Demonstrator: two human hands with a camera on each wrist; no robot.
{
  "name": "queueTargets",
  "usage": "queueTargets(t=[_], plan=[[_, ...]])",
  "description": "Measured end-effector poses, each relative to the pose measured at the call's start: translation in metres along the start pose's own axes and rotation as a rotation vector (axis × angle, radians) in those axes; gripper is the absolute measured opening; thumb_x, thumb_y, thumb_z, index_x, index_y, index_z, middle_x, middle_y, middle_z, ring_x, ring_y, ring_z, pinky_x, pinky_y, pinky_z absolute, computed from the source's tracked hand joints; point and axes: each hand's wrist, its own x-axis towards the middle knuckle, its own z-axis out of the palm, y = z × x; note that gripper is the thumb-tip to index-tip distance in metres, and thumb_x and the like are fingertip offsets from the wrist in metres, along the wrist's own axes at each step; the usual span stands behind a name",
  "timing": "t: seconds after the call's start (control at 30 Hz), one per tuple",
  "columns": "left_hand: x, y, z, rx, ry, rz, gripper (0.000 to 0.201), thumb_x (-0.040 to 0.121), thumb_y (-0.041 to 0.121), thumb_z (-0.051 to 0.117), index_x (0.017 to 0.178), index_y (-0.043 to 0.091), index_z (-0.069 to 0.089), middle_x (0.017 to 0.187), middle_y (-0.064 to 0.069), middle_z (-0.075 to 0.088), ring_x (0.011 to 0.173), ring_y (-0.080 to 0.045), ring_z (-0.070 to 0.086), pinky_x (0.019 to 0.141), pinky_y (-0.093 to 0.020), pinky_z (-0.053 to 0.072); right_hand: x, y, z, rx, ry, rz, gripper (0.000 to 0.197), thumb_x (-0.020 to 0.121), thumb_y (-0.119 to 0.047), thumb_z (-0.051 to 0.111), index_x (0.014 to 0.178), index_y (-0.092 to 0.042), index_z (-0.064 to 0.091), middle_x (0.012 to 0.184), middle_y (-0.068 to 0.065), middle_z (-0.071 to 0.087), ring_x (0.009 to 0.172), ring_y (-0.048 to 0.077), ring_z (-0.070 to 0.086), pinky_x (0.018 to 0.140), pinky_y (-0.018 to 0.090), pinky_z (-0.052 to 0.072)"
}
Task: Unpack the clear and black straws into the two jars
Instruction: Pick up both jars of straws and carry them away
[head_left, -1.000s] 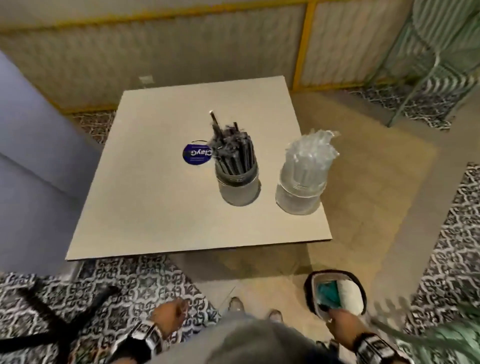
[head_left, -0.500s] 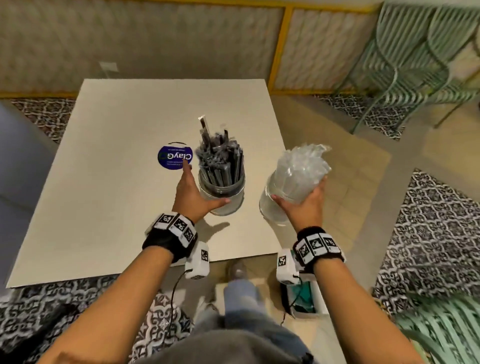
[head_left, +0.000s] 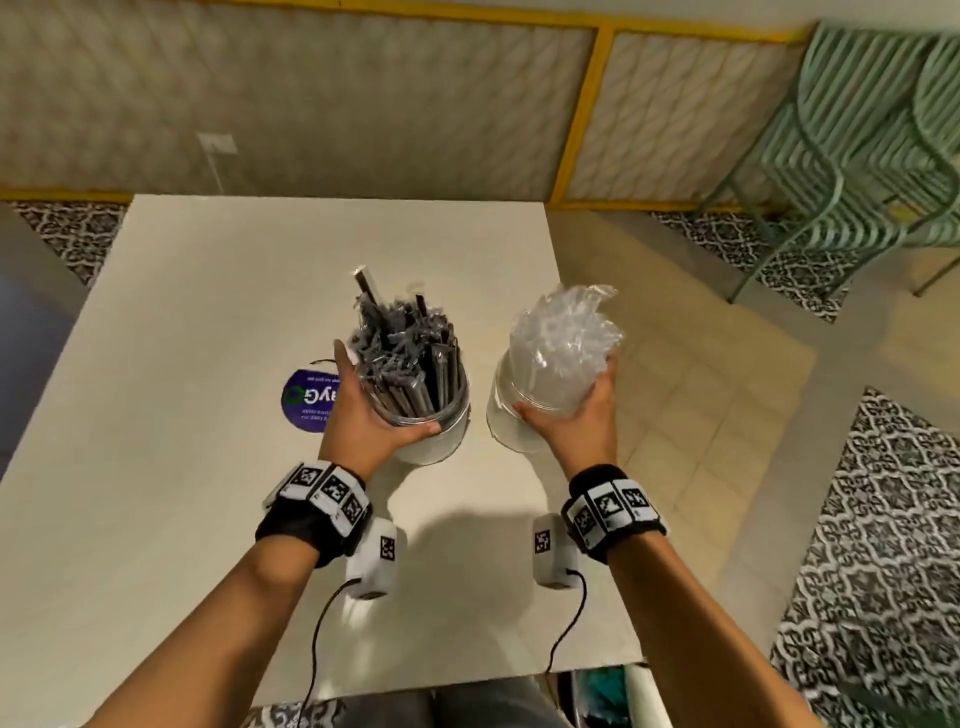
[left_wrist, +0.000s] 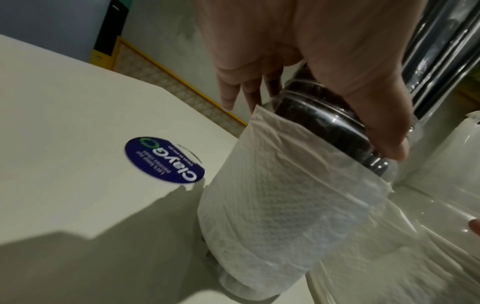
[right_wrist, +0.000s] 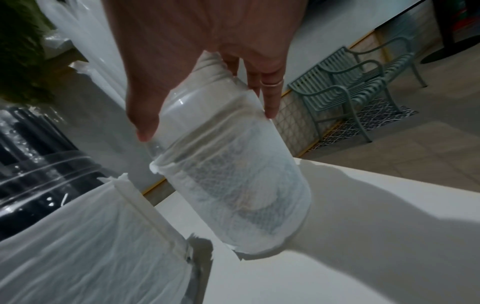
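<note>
Gripping both jar necks, hands (head_left: 363, 410) (head_left: 571, 421) hide paper wraps (left_wrist: 272, 205) only wrist views reveal.

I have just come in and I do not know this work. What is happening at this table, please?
A person stands at a table with two paper-lined jars. The left hand grips the jar of black straws, and the right hand grips the jar of clear straws. The black straws and clear straws, still in thin wrappers, stand upright in them. A round blue sticker lies beside the left jar.
</note>
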Motion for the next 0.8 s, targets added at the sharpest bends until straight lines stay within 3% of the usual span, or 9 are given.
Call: queueTargets(t=[0.17, 0.3, 0.4, 0.5, 0.6, 0.73, 0.8], plan=[[0.087, 0.009, -0.007, 0.064, -0.012, 0.004, 0.146, 0.038, 0.038, 0.094, 0.146, 0.017, -0.002, 0.141, 0.001, 0.050, 0.130, -0.011, 0.048, 0.112, -0.041, 0.037, 0.094, -0.026, 0.041, -0.036, -0.075, -0.058, 0.122, 0.039, -0.042, 0.090, 0.138, -0.037, 0.019, 0.136, -0.002, 0.048, 0.124, 0.019, 0.048, 0.109, 0.041, 0.041], [0.161, 0.012, -0.018, 0.129, -0.020, -0.039, 0.154, 0.029, 0.058, 0.089, 0.144, 0.033, -0.010, 0.143, 0.003, 0.048, 0.133, -0.016, 0.044, 0.113, -0.043, 0.035, 0.166, -0.049, 0.073, -0.059, -0.072, -0.076, 0.119, 0.042, -0.035, 0.091, 0.138, -0.032, 0.021, 0.135, 0.001, 0.049, 0.123, 0.022, 0.050, 0.107, 0.033, 0.039], [0.211, 0.014, -0.023, 0.177, -0.027, -0.023, 0.155, 0.027, 0.066, 0.085, 0.144, 0.030, -0.010, 0.142, 0.008, 0.049, 0.136, -0.022, 0.040, 0.114, -0.052, 0.028, 0.213, -0.064, 0.093, -0.069, -0.076, -0.096, 0.119, 0.039, -0.036, 0.091, 0.137, -0.022, 0.025, 0.134, 0.002, 0.051, 0.121, 0.021, 0.052, 0.102, 0.026, 0.037], [0.248, 0.032, -0.026, 0.252, -0.014, -0.031, 0.153, 0.035, 0.062, 0.084, 0.145, 0.023, -0.015, 0.143, 0.005, 0.048, 0.137, -0.024, 0.039, 0.114, -0.057, 0.023, 0.255, -0.076, 0.112, -0.070, -0.085, -0.056, 0.124, 0.031, -0.045, 0.090, 0.135, -0.023, 0.025, 0.131, 0.001, 0.052, 0.118, 0.021, 0.053, 0.105, 0.037, 0.043], [0.287, 0.039, -0.028, 0.325, 0.016, -0.063, 0.148, 0.043, 0.052, 0.086, 0.145, 0.024, -0.019, 0.143, -0.001, 0.049, 0.135, -0.031, 0.040, 0.114, -0.056, 0.024, 0.294, -0.073, 0.128, -0.114, -0.086, -0.059, 0.136, 0.021, -0.061, 0.087, 0.136, -0.022, 0.026, 0.125, -0.003, 0.058, 0.115, 0.020, 0.058, 0.099, 0.042, 0.050], [0.335, 0.034, -0.032, 0.325, 0.049, -0.123, 0.150, 0.024, 0.073, 0.077, 0.143, 0.031, -0.005, 0.143, 0.001, 0.049, 0.131, -0.036, 0.044, 0.111, -0.052, 0.034, 0.320, -0.081, 0.138, -0.122, -0.067, -0.068, 0.121, 0.023, -0.055, 0.086, 0.128, -0.021, 0.036, 0.122, 0.000, 0.058, 0.111, 0.019, 0.059, 0.099, 0.041, 0.050], [0.343, 0.029, -0.030, 0.323, 0.049, -0.120, 0.152, 0.024, 0.077, 0.075, 0.143, 0.030, -0.006, 0.144, 0.001, 0.047, 0.132, -0.037, 0.042, 0.112, -0.054, 0.029, 0.322, -0.085, 0.140, -0.130, -0.070, -0.059, 0.121, 0.024, -0.054, 0.087, 0.129, -0.019, 0.037, 0.122, 0.000, 0.058, 0.110, 0.019, 0.059, 0.098, 0.039, 0.050]])
